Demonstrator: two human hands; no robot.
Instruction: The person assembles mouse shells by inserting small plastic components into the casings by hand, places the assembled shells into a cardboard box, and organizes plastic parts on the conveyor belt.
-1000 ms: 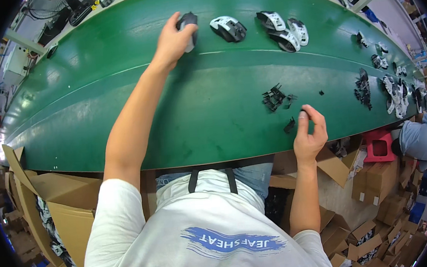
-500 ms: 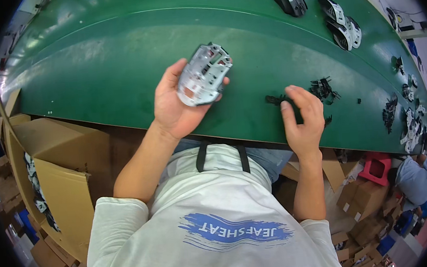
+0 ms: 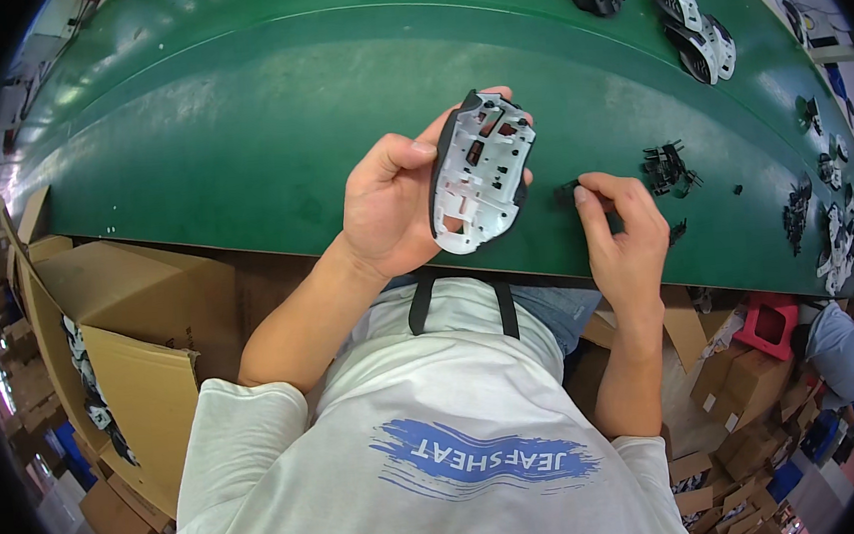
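My left hand (image 3: 379, 208) is closed around a mouse shell (image 3: 483, 177), tilted so that its white, hollow inside with cut-outs and posts faces up; its sides are black. My right hand (image 3: 628, 236) has thumb and forefinger pinched on a small black plastic part (image 3: 567, 192), low over the green table (image 3: 266, 129). The part's outline is dark and blurred. Just right of that hand lies a tangled pile of black plastic parts (image 3: 670, 167), with another small black piece (image 3: 678, 232) beside the fingers.
Several black-and-white mouse shells (image 3: 698, 40) rest at the far right. More black parts (image 3: 797, 213) and white parts (image 3: 837, 250) lie along the right end. A cardboard box (image 3: 141, 390) stands at left below the table edge. Another person (image 3: 845, 350) and a red stool (image 3: 765, 326) are at right.
My left hand has turned the mouse shell, and its inside now shows more squarely. My right thumb and forefinger have come together on the small black part. The whole view has shifted slightly.
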